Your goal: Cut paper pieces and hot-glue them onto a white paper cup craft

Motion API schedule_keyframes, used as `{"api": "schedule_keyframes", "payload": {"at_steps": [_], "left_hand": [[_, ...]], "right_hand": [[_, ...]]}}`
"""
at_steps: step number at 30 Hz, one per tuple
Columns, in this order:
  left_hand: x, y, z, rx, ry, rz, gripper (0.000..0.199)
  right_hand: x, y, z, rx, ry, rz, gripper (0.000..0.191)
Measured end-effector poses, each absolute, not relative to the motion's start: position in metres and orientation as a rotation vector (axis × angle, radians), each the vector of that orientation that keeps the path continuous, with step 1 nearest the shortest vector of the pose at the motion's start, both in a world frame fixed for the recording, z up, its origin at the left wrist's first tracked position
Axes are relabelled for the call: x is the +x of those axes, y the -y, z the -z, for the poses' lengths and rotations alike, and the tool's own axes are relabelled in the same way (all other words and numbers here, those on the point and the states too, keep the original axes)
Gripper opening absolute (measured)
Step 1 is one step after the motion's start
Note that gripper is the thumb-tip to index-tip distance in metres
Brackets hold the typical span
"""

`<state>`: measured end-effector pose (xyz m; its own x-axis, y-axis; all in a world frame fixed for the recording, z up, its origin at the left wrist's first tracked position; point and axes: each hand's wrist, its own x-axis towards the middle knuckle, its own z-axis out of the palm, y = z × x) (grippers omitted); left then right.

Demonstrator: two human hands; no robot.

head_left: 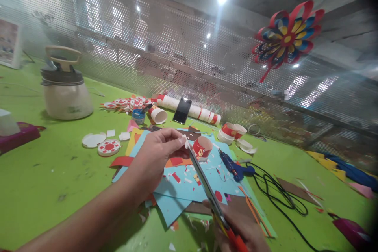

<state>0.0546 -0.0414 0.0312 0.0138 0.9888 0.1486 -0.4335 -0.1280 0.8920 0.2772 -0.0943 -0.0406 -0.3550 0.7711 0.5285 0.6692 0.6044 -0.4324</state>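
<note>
My left hand (155, 155) pinches a small white paper piece (185, 141) over blue paper sheets (180, 187). In my right hand (242, 226), low in the view, are long scissors (206, 185) with red and yellow handles. Their blade tips reach the white piece, and the blades look nearly closed. Just beyond the tips sits a red and white paper cup ring (202, 148). Small red and white scraps lie scattered on the blue sheets. Part of my right hand is cut off by the bottom edge.
A blue glue gun (236, 166) with a black cable (279, 193) lies at the right. Behind are a phone (182, 110), a row of stacked cups (203, 113) and a blue paint jar (138, 116). Decorated discs (108, 147) and a large jug (67, 98) stand left on the green table (59, 189).
</note>
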Motion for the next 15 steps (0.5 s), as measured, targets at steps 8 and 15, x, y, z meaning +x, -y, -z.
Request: {"api": "schedule_keyframes", "payload": {"at_steps": [8, 15], "left_hand": [[0.0559, 0.0403, -0.0333, 0.99, -0.797, -1.45, 0.011], [0.0565, 0.0408, -0.0334, 0.985, -0.802, -1.452, 0.013]], "right_hand": [[0.2767, 0.0962, 0.0391, -1.144, 2.12, -0.188, 0.034], [0.2795, 0.0966, 0.0355, -1.142, 2.151, -0.207, 0.037]]}}
